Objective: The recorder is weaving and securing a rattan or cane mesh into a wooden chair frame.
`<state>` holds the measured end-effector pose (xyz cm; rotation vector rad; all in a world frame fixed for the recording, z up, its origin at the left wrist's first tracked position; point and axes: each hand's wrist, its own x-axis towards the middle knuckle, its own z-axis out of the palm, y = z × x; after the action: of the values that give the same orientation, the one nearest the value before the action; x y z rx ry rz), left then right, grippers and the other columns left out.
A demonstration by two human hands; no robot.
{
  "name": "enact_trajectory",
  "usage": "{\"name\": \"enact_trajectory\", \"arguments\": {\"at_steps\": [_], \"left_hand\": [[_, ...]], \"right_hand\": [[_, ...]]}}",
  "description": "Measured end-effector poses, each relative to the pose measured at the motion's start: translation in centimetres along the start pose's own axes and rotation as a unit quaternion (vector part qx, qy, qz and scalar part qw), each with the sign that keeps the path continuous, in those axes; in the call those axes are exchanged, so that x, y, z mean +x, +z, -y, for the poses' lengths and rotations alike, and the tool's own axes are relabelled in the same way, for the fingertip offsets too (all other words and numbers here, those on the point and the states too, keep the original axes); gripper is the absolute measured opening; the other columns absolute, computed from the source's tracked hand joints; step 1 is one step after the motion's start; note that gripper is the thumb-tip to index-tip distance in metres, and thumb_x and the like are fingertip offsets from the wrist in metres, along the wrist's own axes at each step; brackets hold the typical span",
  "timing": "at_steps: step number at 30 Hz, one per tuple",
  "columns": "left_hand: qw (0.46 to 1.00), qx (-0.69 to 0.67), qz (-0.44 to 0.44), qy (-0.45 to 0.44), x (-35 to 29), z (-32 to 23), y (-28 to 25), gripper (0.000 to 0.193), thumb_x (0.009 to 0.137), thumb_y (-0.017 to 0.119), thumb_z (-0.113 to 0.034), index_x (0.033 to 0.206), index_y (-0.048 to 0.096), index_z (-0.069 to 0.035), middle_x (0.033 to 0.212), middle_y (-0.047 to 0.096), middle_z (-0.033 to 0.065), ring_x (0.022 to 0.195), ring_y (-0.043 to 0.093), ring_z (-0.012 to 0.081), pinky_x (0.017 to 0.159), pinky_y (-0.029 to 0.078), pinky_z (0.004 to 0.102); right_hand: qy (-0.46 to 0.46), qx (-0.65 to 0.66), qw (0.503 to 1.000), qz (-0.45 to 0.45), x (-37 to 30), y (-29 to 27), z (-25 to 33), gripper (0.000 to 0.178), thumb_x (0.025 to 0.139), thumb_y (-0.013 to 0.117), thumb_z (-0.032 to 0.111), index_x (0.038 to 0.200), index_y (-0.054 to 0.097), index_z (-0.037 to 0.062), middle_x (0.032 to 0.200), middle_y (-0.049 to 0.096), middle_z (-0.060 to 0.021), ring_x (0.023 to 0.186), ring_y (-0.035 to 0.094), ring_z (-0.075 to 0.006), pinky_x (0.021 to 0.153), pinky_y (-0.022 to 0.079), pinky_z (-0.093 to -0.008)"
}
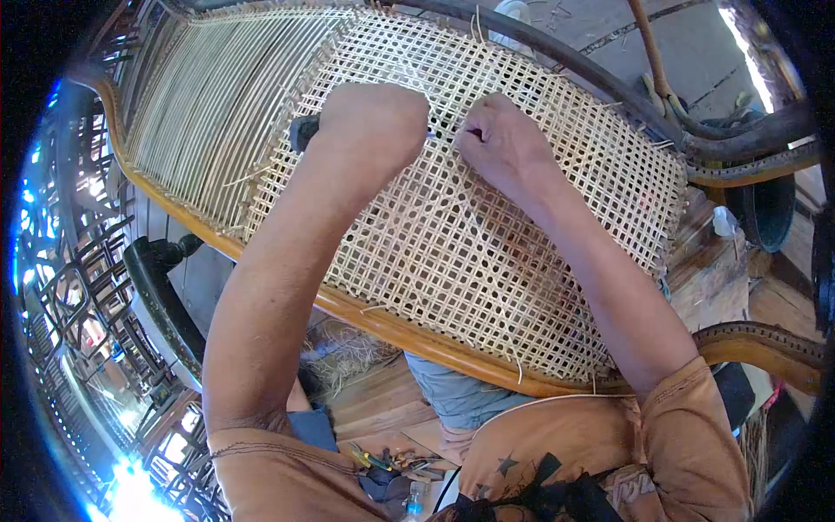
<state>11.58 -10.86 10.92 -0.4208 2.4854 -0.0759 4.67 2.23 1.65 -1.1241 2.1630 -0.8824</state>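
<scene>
A woven cane panel (435, 252) in a wooden chair frame (409, 344) lies across my lap. Over its upper part my left hand (374, 122) is closed round an awl-like tool, whose dark handle (304, 132) sticks out on the left of the fist. Only a short bit of its thin shaft (430, 135) shows toward the other hand. Close by on the right, my right hand (503, 139) is closed just above the weave, fingers pinched; what they hold, if anything, is hidden. Loose cane ends poke out along the panel's edges.
Left of the weave, a section of parallel cane strands (217, 96) fills the frame. Curved wooden chair parts (757, 348) jut out at the right. Hand tools (378, 459) and cane shavings (352, 361) lie on the wooden floor below. Dark furniture frames (78, 322) stand at the left.
</scene>
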Motion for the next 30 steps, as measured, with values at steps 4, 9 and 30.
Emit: {"name": "enact_trajectory", "arguments": {"at_steps": [4, 9, 30], "left_hand": [[0.999, -0.017, -0.021, 0.029, 0.7, -0.1, 0.6, 0.018, 0.075, 0.050, -0.014, 0.081, 0.065, -0.005, 0.082, 0.065, 0.0159, 0.078, 0.064, 0.0317, 0.068, 0.050, 0.0433], [0.997, 0.029, 0.050, 0.055, 1.9, -2.0, -0.2, 0.018, 0.076, 0.050, -0.012, 0.082, 0.065, -0.004, 0.084, 0.065, 0.0155, 0.079, 0.064, 0.0307, 0.068, 0.050, 0.0421], [0.980, -0.083, 0.025, -0.177, -1.6, 3.7, -0.1, 0.039, 0.077, 0.058, -0.041, 0.086, 0.066, -0.005, 0.084, 0.066, 0.0149, 0.083, 0.064, 0.0298, 0.074, 0.050, 0.0411]], "right_hand": [[0.020, 0.057, 0.997, 0.057, 0.1, -0.2, 0.1, 0.015, 0.077, 0.053, 0.014, 0.081, 0.055, -0.0007, 0.093, 0.053, -0.0132, 0.082, 0.055, -0.0229, 0.077, 0.045, -0.0310], [0.036, 0.030, 0.997, 0.059, 0.3, 0.6, 0.1, 0.016, 0.077, 0.053, 0.011, 0.085, 0.052, -0.0031, 0.088, 0.052, -0.0139, 0.084, 0.054, -0.0216, 0.076, 0.044, -0.0315], [-0.001, 0.004, 1.000, -0.023, -0.5, -2.7, 2.1, 0.014, 0.082, 0.056, 0.015, 0.089, 0.059, 0.0031, 0.094, 0.058, -0.0141, 0.091, 0.057, -0.0307, 0.078, 0.047, -0.0403]]}}
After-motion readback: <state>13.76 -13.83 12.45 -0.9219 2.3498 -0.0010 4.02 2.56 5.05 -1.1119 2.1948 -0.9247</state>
